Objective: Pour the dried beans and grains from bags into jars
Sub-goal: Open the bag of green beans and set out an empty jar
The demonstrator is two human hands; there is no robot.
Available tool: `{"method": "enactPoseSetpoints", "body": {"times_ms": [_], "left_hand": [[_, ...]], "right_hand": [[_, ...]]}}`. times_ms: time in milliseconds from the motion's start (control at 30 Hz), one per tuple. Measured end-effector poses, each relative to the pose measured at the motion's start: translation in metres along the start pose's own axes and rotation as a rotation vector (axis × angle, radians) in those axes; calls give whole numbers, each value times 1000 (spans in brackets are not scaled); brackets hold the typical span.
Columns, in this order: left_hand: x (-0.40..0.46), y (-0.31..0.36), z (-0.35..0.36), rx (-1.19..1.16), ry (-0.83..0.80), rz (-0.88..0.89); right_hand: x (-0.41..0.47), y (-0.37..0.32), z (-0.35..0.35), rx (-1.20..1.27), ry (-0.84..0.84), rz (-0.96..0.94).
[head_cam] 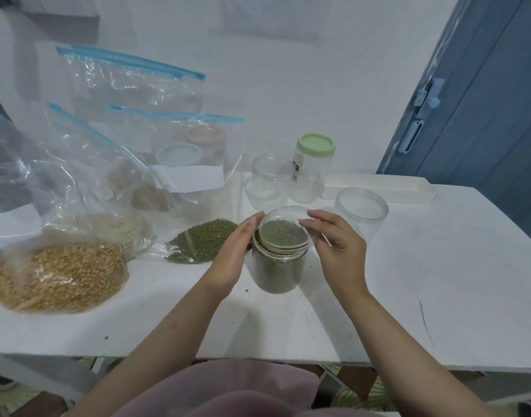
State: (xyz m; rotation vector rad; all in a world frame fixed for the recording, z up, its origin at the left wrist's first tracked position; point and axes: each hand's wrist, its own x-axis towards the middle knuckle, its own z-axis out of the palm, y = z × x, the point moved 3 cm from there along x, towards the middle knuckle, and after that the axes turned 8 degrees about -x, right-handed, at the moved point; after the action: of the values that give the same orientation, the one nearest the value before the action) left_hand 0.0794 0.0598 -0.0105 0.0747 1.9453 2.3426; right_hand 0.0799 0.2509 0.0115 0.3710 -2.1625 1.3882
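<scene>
From the head camera we see a white table (408,296). Near its middle stands a clear jar (277,266) full of green beans. Our left hand (232,254) lies flat against the jar's left side, with straight fingers. Our right hand (339,245) pinches a clear lid (285,230), which sits tilted on the jar's mouth.

Just left of the jar lies a bag of green beans (202,240). At the table's left edge sits a bag of yellow grains (56,275), with more clear bags behind it.

Toward the back edge stand an open empty jar (362,210), a small clear jar (267,182) and a green-lidded jar (312,167).
</scene>
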Motion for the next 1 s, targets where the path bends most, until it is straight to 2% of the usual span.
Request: {"method": "enactPoseSetpoints", "body": {"times_ms": [133, 300, 400, 633, 800, 1000], "left_hand": [[-1, -2, -1, 33, -5, 5], [-3, -3, 1, 42, 6, 3], [-4, -3, 2, 48, 13, 12], [-6, -1, 3, 56, 17, 56], [-3, -8, 0, 55, -5, 48], [-5, -6, 2, 23, -4, 42]], "right_hand": [[-8, 5, 5, 70, -59, 105], [-7, 6, 1, -18, -213, 67], [-12, 6, 0, 19, -308, 77], [-15, 7, 5, 30, -373, 108], [-22, 8, 9, -88, -460, 87], [-18, 6, 11, -59, -419, 134]]}}
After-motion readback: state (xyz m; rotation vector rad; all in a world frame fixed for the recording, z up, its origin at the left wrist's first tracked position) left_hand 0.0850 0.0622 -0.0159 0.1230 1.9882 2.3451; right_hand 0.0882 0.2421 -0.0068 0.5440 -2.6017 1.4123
